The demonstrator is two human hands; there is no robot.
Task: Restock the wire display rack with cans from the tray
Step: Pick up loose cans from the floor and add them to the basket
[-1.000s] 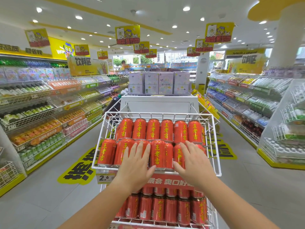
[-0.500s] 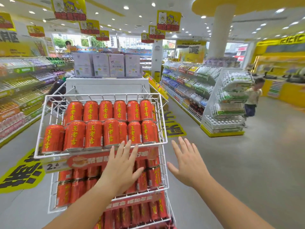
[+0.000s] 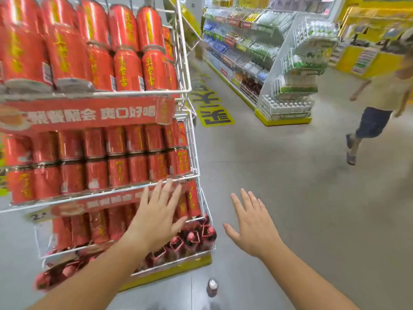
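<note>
Reaching forward with nothing in either palm, both hands hang spread-fingered in front of the white wire display rack [image 3: 190,70]. The left hand [image 3: 156,218] is splayed wide, its fingers overlapping the front rail of the rack's middle tier; whether the fingertips actually touch the wire cannot be told through the blur. Beyond and above that hand, the red cans [image 3: 128,70] with yellow lettering stand upright in packed rows on the upper shelf, and a red banner strip [image 3: 89,113] with white characters runs along the rail beneath them. Further cans fill the tier directly behind the left fingers. Below the left wrist, the bottom tier holds dark red bottles [image 3: 192,239] with pink caps, tilted toward the viewer.

The right hand [image 3: 252,224] is also open, fingers spread and pointing away, held to the right of the rack over bare grey floor and touching nothing. Below and between the two forearms, one small dark bottle [image 3: 212,287] stands alone on the floor, just in front of the rack's yellow base [image 3: 169,272].

Far beyond the right hand, a stocked shelf aisle [image 3: 243,48] runs away, ending in a white wire end-rack [image 3: 299,70] of green-and-white goods. To the upper right of that hand, a person [image 3: 380,101] in dark shorts is mid-stride. Yellow floor lettering [image 3: 212,106] lies beyond the rack's right edge.
</note>
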